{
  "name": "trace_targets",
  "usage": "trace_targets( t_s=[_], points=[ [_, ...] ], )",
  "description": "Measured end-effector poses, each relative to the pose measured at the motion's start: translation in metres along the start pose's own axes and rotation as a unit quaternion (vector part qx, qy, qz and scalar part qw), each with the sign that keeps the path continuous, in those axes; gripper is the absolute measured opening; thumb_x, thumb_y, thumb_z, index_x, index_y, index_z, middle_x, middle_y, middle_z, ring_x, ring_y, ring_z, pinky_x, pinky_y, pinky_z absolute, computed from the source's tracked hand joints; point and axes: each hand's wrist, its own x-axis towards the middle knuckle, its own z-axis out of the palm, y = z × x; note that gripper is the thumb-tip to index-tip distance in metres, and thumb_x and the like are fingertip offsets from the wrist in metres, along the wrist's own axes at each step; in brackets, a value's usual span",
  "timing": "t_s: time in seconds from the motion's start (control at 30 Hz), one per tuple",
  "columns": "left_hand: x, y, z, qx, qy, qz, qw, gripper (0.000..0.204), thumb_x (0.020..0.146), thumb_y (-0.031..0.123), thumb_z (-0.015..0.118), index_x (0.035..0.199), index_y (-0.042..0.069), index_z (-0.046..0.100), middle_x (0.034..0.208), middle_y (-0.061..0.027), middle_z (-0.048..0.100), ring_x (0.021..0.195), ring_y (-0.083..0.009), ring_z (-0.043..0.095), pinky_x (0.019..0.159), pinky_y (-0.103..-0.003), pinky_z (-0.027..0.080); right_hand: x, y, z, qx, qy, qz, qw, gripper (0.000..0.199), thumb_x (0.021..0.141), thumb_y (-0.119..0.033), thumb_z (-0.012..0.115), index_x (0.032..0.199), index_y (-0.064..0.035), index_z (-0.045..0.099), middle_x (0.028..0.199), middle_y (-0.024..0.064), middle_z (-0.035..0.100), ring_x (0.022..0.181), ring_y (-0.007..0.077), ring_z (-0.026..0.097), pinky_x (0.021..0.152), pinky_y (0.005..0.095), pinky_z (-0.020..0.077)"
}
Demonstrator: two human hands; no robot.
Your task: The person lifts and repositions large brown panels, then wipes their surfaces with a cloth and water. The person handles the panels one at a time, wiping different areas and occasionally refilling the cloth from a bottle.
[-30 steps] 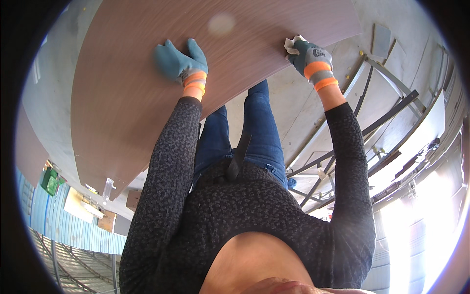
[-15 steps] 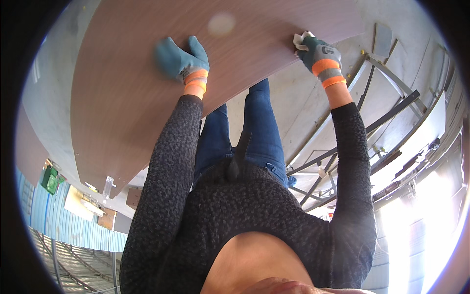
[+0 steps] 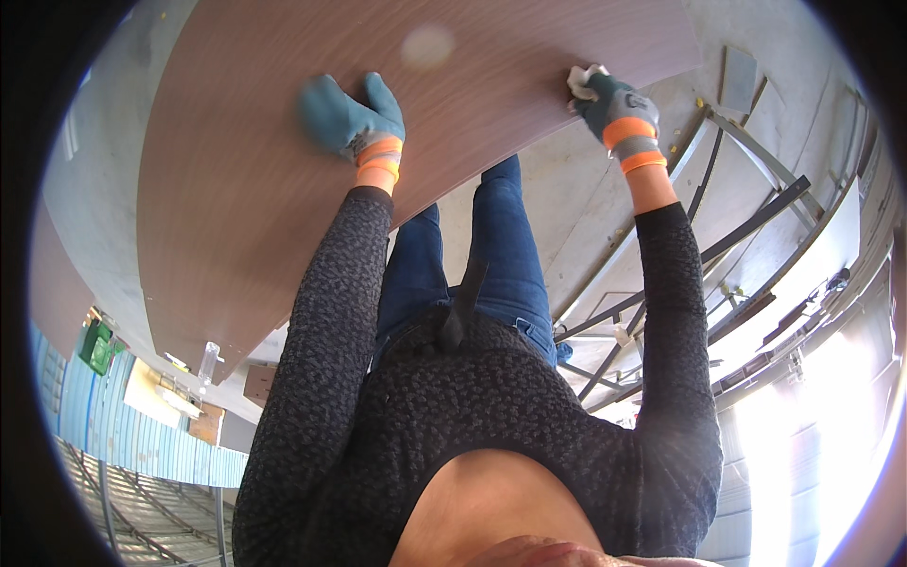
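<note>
Clenched in the right hand (image 3: 616,109): a crumpled white cloth (image 3: 586,79), bunched at the near edge of the brown board (image 3: 453,104). Well to the left, palm-down on the board with thumb apart, nothing visibly held: the left hand (image 3: 351,118). Along that edge, a slant from lower left to upper right. Farther right, a metal frame (image 3: 770,206).

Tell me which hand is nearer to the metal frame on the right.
Right. The right hand, holding a pale cloth, is left of the metal frame; the left hand is farther left, on the brown board.
</note>
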Motion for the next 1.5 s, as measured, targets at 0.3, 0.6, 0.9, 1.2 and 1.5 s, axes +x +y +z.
trace_targets(
  t_s=[0.3, 0.6, 0.9, 1.2, 1.5],
  points=[
    [0.003, 0.002, 0.002, -0.006, 0.012, 0.001, 1.000, 0.064, 0.094, 0.044, 0.072, 0.138, 0.002, 0.053, 0.145, -0.0282, 0.051, 0.134, -0.0505, 0.049, 0.107, -0.066, 0.041, -0.040, -0.037, 0.035, 0.009, 0.260, -0.079, 0.962, 0.021, 0.090, -0.019, 0.072, 0.111, -0.0171, 0.075, 0.090, 0.0112, 0.075, 0.079, 0.0339, 0.073, 0.067, 0.0459, 0.0580],
    [-0.003, -0.002, 0.004, 0.022, -0.001, -0.027, 0.999, 0.065, 0.094, 0.043, 0.072, 0.141, 0.002, 0.054, 0.146, -0.0289, 0.053, 0.136, -0.0499, 0.050, 0.110, -0.066, 0.039, -0.044, -0.089, 0.107, 0.031, 0.183, -0.335, 0.924, 0.027, 0.090, -0.023, 0.066, 0.115, -0.0246, 0.074, 0.099, 0.0024, 0.073, 0.083, 0.0228, 0.072, 0.069, 0.0405, 0.0582],
    [0.001, 0.007, 0.000, 0.035, -0.035, 0.003, 0.999, 0.063, 0.096, 0.040, 0.070, 0.142, 0.002, 0.051, 0.149, -0.0275, 0.050, 0.136, -0.0489, 0.049, 0.108, -0.065, 0.041, 0.125, 0.214, -0.057, -0.028, 0.515, -0.018, 0.857, 0.026, 0.095, -0.017, 0.060, 0.114, -0.0162, 0.077, 0.093, 0.0184, 0.076, 0.087, 0.0431, 0.072, 0.079, 0.0516, 0.0580],
    [0.015, 0.011, -0.008, 0.021, -0.039, -0.019, 0.999, 0.060, 0.098, 0.035, 0.070, 0.143, 0.000, 0.053, 0.150, -0.0287, 0.050, 0.139, -0.0481, 0.047, 0.112, -0.063, 0.040, 0.053, 0.110, -0.027, -0.053, 0.435, -0.169, 0.883, 0.039, 0.086, -0.007, 0.070, 0.124, -0.0124, 0.075, 0.129, 0.0125, 0.072, 0.120, 0.0367, 0.067, 0.109, 0.0506, 0.0496],
    [0.025, 0.017, -0.014, 0.020, -0.076, -0.038, 0.996, 0.064, 0.100, 0.039, 0.065, 0.148, 0.000, 0.047, 0.153, -0.0277, 0.047, 0.139, -0.0496, 0.047, 0.112, -0.063, 0.039, 0.165, 0.082, -0.052, -0.025, 0.423, -0.205, 0.882, 0.041, 0.088, -0.017, 0.073, 0.129, -0.0160, 0.072, 0.140, 0.0124, 0.067, 0.136, 0.0374, 0.059, 0.120, 0.0555, 0.0381]
  ],
)
